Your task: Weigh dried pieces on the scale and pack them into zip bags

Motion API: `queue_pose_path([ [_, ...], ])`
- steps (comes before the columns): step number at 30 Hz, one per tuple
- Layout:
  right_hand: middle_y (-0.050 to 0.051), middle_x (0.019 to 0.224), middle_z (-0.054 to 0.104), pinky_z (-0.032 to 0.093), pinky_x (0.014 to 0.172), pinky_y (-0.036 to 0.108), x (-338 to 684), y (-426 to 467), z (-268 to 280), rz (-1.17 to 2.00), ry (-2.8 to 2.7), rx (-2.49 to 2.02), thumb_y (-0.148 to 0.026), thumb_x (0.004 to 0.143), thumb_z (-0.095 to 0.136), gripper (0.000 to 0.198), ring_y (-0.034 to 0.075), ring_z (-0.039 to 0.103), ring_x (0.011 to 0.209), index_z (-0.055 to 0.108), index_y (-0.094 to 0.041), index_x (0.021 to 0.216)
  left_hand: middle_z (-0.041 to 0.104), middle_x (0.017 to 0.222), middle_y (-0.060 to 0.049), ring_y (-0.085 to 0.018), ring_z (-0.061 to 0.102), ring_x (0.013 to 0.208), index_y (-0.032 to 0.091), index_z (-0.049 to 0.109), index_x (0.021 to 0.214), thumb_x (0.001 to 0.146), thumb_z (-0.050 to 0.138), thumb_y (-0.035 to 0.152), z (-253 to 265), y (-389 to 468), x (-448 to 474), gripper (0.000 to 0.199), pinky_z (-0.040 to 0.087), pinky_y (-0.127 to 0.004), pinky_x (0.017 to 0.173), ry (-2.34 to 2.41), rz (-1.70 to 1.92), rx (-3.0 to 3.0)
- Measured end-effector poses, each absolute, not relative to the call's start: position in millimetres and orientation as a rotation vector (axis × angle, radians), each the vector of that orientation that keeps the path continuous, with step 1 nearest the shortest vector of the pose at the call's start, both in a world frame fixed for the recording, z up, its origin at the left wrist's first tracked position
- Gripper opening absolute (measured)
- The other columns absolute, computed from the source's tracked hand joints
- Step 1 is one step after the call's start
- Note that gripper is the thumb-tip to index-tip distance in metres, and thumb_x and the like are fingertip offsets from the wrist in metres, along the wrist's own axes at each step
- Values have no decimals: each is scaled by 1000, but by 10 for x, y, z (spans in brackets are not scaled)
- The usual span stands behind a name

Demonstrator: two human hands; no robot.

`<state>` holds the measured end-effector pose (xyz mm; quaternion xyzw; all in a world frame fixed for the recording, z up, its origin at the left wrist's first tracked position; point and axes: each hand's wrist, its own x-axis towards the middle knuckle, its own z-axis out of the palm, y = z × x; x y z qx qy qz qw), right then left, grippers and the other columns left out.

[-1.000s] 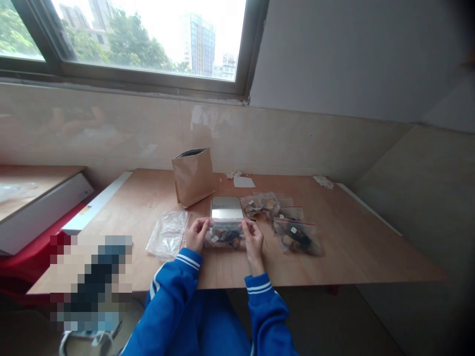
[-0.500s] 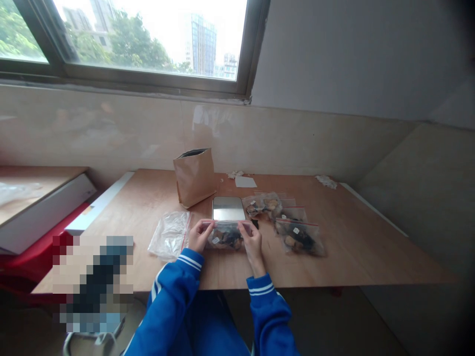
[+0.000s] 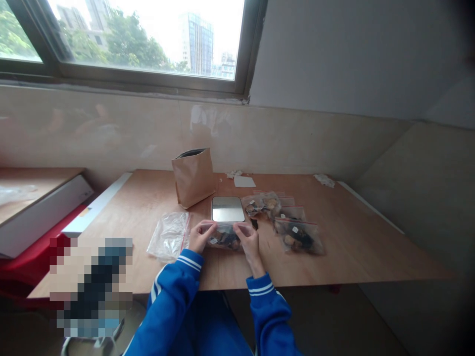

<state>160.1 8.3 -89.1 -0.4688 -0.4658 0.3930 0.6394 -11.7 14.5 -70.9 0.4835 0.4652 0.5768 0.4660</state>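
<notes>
Between my hands is a clear zip-lock bag with dark and tan dried pieces and a small white label inside. My left hand pinches the bag's top edge near its left end. On the same edge, nearer the right end, my right hand pinches with thumb and finger. Just beyond the bag lies a flat scale with a silver plate. To the left of my left hand rests a flat clear zip-lock bag with a red strip. A filled zip-lock bag lies right of my right hand.
An open brown paper pouch stands behind the scale, to the left. More filled bags lie to the scale's right. A white paper and crumpled tissue are near the wall. A pixelated area covers the table's left front corner.
Both hands have slid a little inward along the bag's top edge, the right one more. The bag stays in my grip. The view has shifted slightly.
</notes>
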Motion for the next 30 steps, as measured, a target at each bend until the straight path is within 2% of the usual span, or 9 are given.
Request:
queue_pose_path([
  [10,3,79,71,54,73,29,1557,80,-881,916,-1085,-1039,-37,74,72,21,18,67,76,68,-18,79,71,75,-5,-15,64,66,14,72,75,64,77,42,-766,160,-91,31,51,-23,58,1187,1462,1134],
  [16,3,76,70,54,70,29,1489,40,-767,926,-1226,-974,-36,75,72,19,18,66,74,69,-18,78,71,73,-4,-16,65,68,15,73,79,69,75,41,-763,138,-105,28,51,-24,62,1057,1308,1288],
  [20,4,75,69,53,70,29,1415,4,-716,869,-1282,-965,-35,75,73,17,18,65,73,70,-18,75,71,73,-3,-15,64,69,16,72,78,70,75,39,-760,126,-110,25,51,-24,64,1048,1340,1328],
  [26,1,66,67,50,61,26,1380,-71,-678,807,-1230,-1029,-36,76,72,20,16,62,63,69,-18,69,70,68,-3,-15,64,64,14,71,72,67,76,42,-729,95,-100,29,51,-24,61,1075,1345,1268],
  [30,3,72,71,53,65,28,1429,-85,-670,840,-1263,-1033,-38,77,70,20,18,66,69,72,-19,74,71,69,-4,-16,65,66,15,71,69,66,76,43,-714,83,-119,29,52,-26,64,1071,1343,1302],
])
